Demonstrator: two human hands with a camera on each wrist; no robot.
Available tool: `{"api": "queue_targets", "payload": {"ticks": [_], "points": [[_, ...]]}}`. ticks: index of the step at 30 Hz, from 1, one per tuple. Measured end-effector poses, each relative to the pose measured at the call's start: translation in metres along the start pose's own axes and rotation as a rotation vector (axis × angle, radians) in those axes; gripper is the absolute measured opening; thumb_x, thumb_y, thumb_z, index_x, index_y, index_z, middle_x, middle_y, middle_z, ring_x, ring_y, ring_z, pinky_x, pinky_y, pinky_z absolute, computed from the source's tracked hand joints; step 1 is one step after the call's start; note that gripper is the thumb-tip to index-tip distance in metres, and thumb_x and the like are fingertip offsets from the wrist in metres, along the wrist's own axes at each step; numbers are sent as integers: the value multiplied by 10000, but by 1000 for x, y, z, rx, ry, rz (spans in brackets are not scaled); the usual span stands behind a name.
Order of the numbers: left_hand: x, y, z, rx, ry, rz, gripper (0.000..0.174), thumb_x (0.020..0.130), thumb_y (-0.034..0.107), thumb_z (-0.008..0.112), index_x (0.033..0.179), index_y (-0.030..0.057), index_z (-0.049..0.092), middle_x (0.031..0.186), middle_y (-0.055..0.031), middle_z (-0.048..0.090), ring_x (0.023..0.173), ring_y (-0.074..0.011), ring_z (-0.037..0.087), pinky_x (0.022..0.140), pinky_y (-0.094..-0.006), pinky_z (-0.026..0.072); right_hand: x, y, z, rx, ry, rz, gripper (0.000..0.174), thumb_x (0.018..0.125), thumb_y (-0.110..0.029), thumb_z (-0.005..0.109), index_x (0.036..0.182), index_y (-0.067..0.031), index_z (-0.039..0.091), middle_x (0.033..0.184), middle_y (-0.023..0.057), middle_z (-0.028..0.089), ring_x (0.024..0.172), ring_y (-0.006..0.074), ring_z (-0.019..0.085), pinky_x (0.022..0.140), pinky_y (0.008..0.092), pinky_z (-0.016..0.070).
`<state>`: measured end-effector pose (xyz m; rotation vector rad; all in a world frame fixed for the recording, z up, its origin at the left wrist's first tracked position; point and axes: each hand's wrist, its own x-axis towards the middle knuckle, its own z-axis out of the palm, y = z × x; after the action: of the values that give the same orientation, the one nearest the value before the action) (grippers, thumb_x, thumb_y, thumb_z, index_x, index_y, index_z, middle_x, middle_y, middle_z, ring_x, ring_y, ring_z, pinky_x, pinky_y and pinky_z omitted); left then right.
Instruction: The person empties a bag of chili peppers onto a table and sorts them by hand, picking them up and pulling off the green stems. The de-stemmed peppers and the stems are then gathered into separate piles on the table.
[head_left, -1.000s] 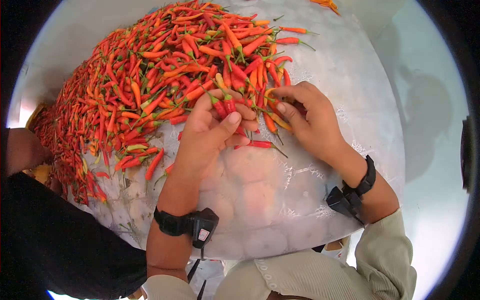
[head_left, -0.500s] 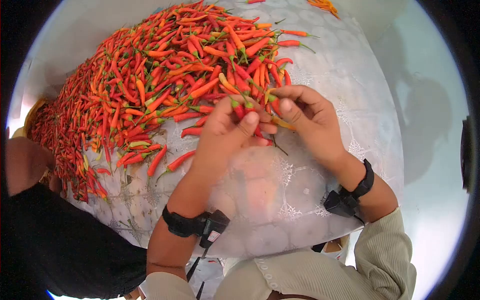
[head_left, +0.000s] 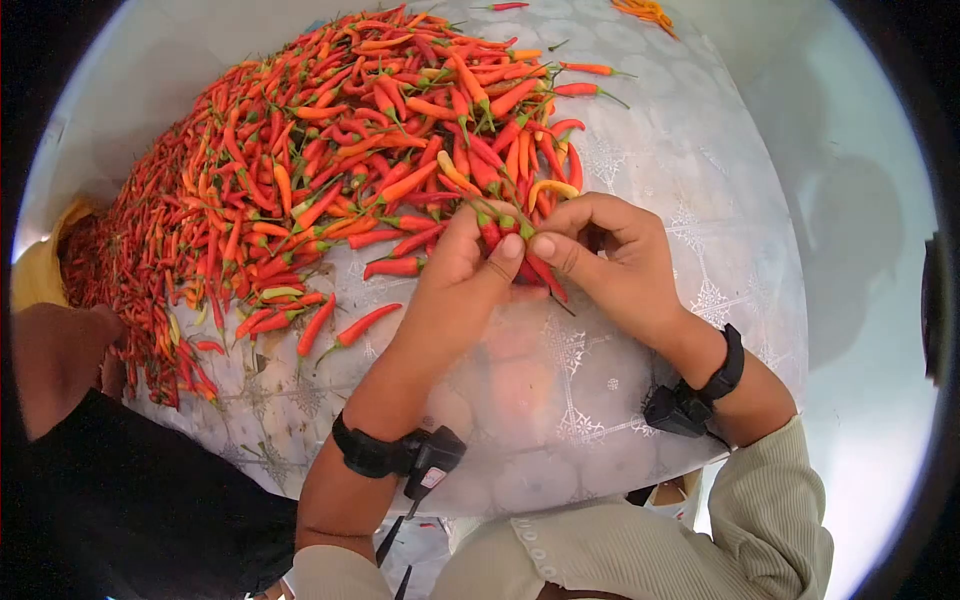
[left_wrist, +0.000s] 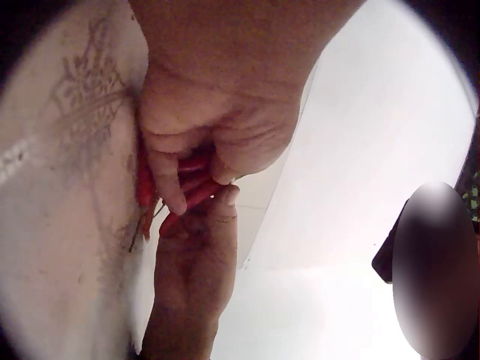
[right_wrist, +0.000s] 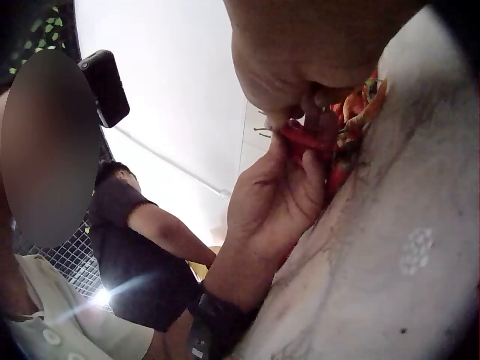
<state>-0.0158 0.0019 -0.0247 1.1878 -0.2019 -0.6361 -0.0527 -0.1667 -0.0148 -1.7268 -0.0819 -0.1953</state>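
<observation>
My left hand (head_left: 465, 275) holds a small bunch of red chili peppers (head_left: 541, 274), their green caps and stems standing up by the thumb. Against it, my right hand (head_left: 622, 262) pinches a red chili pepper at its green stem end, thumb and forefinger meeting beside the left thumb. In the left wrist view, red chili peppers (left_wrist: 196, 193) show between the two hands. From the right wrist camera, a red chili pepper (right_wrist: 304, 138) lies across the left fingers. Just beyond the hands, a curved yellow chili pepper (head_left: 553, 188) lies at the pile's edge.
A large pile of red and orange chili peppers (head_left: 330, 130) covers the table's left and back. Several orange peppers (head_left: 645, 14) lie apart at the far edge. A patterned clear cover lies over the table (head_left: 560, 430). Another person's dark sleeve (head_left: 130, 490) is at the left.
My left hand has moved right with its bunch, and my right hand has brought its red chili pepper against that bunch. The yellow chili pepper behind the right fingers is now in fuller view.
</observation>
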Motion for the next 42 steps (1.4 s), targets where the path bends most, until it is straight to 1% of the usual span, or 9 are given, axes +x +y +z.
{"api": "queue_targets", "payload": {"ticks": [2,7,13,16,25,31,34,40,42], "points": [[-1,9,-2,6,-31,-71,274,959,184,517,1183,64,413,1056,-64,570,903,-149,613,724,-291,560,0,0,-1,-97,24,-85,140,792,-139,736,860,-39,666,756,16,581,641,65,509,559,226,410],[-4,10,-9,-66,-46,33,267,939,156,550,1162,50,448,1001,-89,613,892,-185,639,708,-283,555,8,6,-7,-155,117,-71,127,781,-149,728,857,-64,673,748,37,558,662,141,546,575,277,429],[2,19,-21,-166,98,75,215,950,134,514,1137,38,468,1003,-117,620,926,-217,642,735,-304,565,15,15,-14,-633,-108,-253,142,730,-145,712,825,-63,645,776,123,571,755,318,564,681,399,452],[3,17,-23,-224,59,87,204,963,137,485,1138,36,460,1016,-128,618,946,-244,640,750,-329,571,14,16,-15,-598,-118,-227,134,728,-124,700,820,-57,630,784,126,573,765,328,563,689,411,450],[5,14,-26,-145,22,108,213,966,157,481,1138,34,457,1015,-137,621,959,-256,640,737,-333,572,12,20,-9,-223,-31,-29,127,880,-88,596,970,-6,559,815,88,585,727,155,570,648,286,463],[-1,16,-24,-103,32,94,217,960,159,496,1137,39,461,968,-116,629,908,-228,647,713,-310,560,13,16,-3,63,111,37,163,908,-105,587,1035,-7,562,865,37,602,742,97,568,637,243,465],[-4,17,-15,-36,66,56,223,957,163,506,1137,40,460,956,-100,630,888,-202,645,691,-287,550,16,7,-13,213,60,199,202,905,-120,601,1071,-7,578,857,34,612,749,89,576,629,237,477],[-7,14,1,126,-1,-18,269,937,167,552,1148,36,449,948,-81,640,834,-156,646,602,-248,521,5,9,-3,333,-56,93,198,872,-137,654,1022,-10,624,854,37,635,702,77,569,610,224,467],[-7,14,1,136,-66,-65,291,925,160,572,1157,36,445,938,-84,645,806,-153,647,581,-243,516,5,13,-8,67,-54,-36,194,857,-135,671,1005,-16,630,845,36,637,680,78,564,605,232,462]]}}
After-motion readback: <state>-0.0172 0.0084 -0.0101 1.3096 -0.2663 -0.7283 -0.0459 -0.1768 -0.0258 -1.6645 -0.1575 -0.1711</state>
